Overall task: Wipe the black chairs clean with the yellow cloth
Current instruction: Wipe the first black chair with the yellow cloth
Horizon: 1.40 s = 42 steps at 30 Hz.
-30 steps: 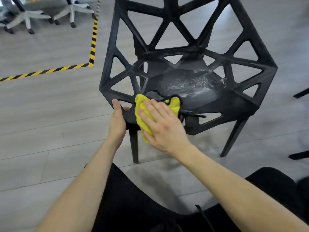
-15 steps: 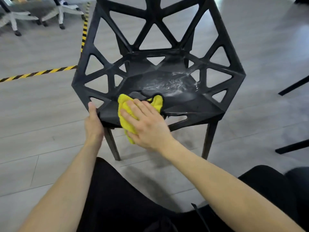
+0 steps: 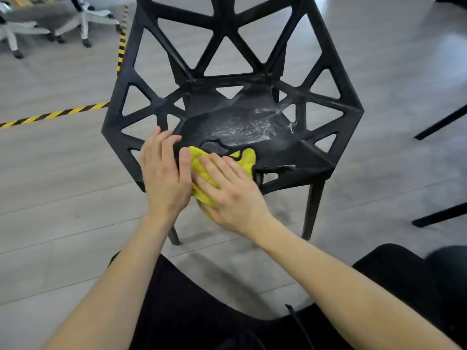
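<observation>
Now our left hand (image 3: 164, 178) has come off the chair (image 3: 252, 137) rim — fingers flat on the seat's front-left corner, thumb touching the cloth (image 3: 202, 170); our right hand (image 3: 230, 195) presses it flat-fingered at the front edge — wiping continues.

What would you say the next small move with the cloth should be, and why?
Probably slide the yellow cloth under the right hand forward and rightward: pale smears show mid-seat on the black chair, beyond the cloth at the front edge.
</observation>
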Motion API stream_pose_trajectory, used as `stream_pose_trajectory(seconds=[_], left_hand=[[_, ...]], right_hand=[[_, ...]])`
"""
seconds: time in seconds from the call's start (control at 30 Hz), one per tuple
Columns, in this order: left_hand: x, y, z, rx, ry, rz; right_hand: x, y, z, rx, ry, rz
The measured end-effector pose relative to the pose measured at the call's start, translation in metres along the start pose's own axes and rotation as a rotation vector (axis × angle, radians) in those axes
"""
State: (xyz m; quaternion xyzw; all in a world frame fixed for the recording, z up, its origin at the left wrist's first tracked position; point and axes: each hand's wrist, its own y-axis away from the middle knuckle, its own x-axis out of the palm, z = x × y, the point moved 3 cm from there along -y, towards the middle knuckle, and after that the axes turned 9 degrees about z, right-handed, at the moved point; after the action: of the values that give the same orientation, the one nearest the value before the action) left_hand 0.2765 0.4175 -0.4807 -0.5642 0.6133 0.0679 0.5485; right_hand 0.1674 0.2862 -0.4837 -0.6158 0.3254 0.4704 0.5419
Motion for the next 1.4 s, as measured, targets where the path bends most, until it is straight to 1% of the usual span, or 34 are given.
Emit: stream_pose_trajectory(seconds=[0.03,0.07,0.1,0.17,0.2,0.23,0.27,0.3,0.33,0.4,0.43,0.47,0.5,0.53,0.63,0.67,0.7,0.77,0.8,0.83,0.9,0.93,0.97,1.0,1.03,1.1,1.13,1.17,1.23,1.27,1.33,1.37,1.4], left_hand=[[0.006,-0.005,-0.001,-0.009,-0.048,0.076],[0.011,-0.007,-0.003,-0.012,-0.136,0.151],[0.016,-0.008,-0.004,-0.014,-0.232,0.211],[0.022,-0.006,-0.005,-0.015,-0.336,0.254],[0.022,-0.005,-0.005,-0.007,-0.347,0.252],[0.022,-0.005,-0.005,-0.001,-0.349,0.247],[0.021,-0.004,-0.004,0.002,-0.349,0.237],[0.021,-0.003,-0.002,0.003,-0.344,0.227],[0.021,-0.002,-0.001,0.009,-0.340,0.212],[0.021,-0.001,-0.001,0.045,-0.343,0.181],[0.021,0.000,-0.001,0.059,-0.341,0.172],[0.020,0.000,-0.001,0.059,-0.340,0.167],[0.019,-0.001,-0.001,0.048,-0.338,0.167],[0.018,-0.002,-0.002,0.033,-0.339,0.170],[0.019,-0.003,-0.006,0.006,-0.332,0.193],[0.021,-0.003,-0.008,0.008,-0.330,0.190],[0.022,-0.003,-0.010,0.013,-0.328,0.186],[0.024,-0.002,-0.011,0.018,-0.321,0.182],[0.025,-0.001,-0.010,0.012,-0.320,0.175],[0.025,-0.001,-0.009,0.014,-0.320,0.168],[0.025,0.000,-0.006,0.030,-0.322,0.168],[0.024,0.000,-0.005,0.032,-0.320,0.169],[0.023,0.000,-0.006,0.029,-0.319,0.165],[0.023,-0.001,-0.007,0.020,-0.319,0.163],[0.022,-0.001,-0.009,0.006,-0.317,0.169],[0.022,-0.002,-0.011,-0.018,-0.308,0.194],[0.022,-0.002,-0.012,-0.018,-0.304,0.197],[0.023,-0.002,-0.012,-0.013,-0.296,0.196],[0.023,-0.003,-0.012,0.004,-0.264,0.185],[0.023,-0.003,-0.012,0.009,-0.224,0.175],[0.021,-0.003,-0.006,0.010,-0.059,0.161],[0.017,-0.006,-0.001,0.005,0.043,0.164],[0.011,-0.010,0.005,0.011,0.098,0.158]], right_hand=[[-0.010,0.021,-0.028,0.024,0.012,-0.015],[-0.021,0.045,-0.063,0.095,0.041,-0.044],[-0.033,0.068,-0.100,0.198,0.077,-0.073],[-0.055,0.101,-0.155,0.424,0.137,-0.127],[-0.056,0.103,-0.161,0.518,0.148,-0.156],[-0.050,0.095,-0.152,0.574,0.130,-0.180],[-0.040,0.082,-0.129,0.584,0.096,-0.194],[-0.029,0.064,-0.098,0.536,0.053,-0.189],[-0.020,0.043,-0.064,0.441,0.015,-0.160],[-0.007,0.011,-0.011,0.233,-0.043,-0.034],[-0.004,0.005,-0.003,0.145,-0.057,0.031],[-0.006,0.006,-0.012,0.087,-0.047,0.076],[-0.011,0.011,-0.032,0.077,-0.035,0.089],[-0.018,0.021,-0.060,0.111,-0.028,0.092],[-0.047,0.055,-0.161,0.367,0.061,0.039],[-0.056,0.060,-0.179,0.427,0.101,0.042],[-0.057,0.056,-0.182,0.470,0.132,0.046],[-0.046,0.037,-0.148,0.533,0.089,0.012],[-0.039,0.024,-0.116,0.486,0.020,0.008],[-0.032,0.012,-0.082,0.376,-0.031,0.040],[-0.022,0.002,-0.036,0.147,-0.076,0.178],[-0.023,0.002,-0.036,0.075,-0.083,0.215],[-0.028,0.004,-0.051,0.067,-0.095,0.216],[-0.031,0.009,-0.075,0.113,-0.097,0.212],[-0.035,0.015,-0.104,0.202,-0.087,0.218],[-0.046,0.026,-0.169,0.429,0.024,0.214],[-0.053,0.031,-0.189,0.517,0.082,0.208],[-0.055,0.029,-0.195,0.559,0.130,0.203],[-0.046,0.012,-0.160,0.542,0.129,0.205],[-0.039,0.000,-0.125,0.479,0.064,0.191],[-0.026,-0.024,-0.050,0.284,-0.070,0.219],[-0.021,-0.033,-0.023,0.190,-0.106,0.251],[-0.017,-0.038,-0.010,0.118,-0.134,0.272]])
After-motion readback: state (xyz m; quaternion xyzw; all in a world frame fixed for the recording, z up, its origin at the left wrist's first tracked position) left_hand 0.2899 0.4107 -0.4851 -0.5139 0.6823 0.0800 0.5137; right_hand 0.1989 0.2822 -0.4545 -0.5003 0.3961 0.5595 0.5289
